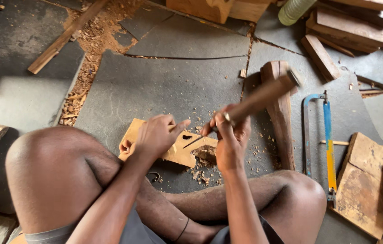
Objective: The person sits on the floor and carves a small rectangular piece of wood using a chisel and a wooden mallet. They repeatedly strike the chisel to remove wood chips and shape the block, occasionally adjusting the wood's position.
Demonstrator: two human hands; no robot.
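I sit cross-legged on a stone floor with a flat, pale wooden workpiece (180, 151) in front of me. It has a small dark hole and a chipped-out hollow at its right end. My left hand (157, 135) presses down on the workpiece, index finger stretched to the right. My right hand (230, 138) grips the handle of a wooden mallet (263, 95), which is raised and slants up to the right. A thin dark blade (194, 142) lies on the wood between my hands; which hand holds it cannot be told.
A blue and yellow hacksaw (329, 144) lies to the right, beside a dark wooden block (281, 117). Wood slabs (365, 190) sit at the right edge, more offcuts (349, 27) at the top right. Sawdust (89, 49) and a long stick (60, 43) lie at the upper left. Chips (200, 174) litter the floor near my legs.
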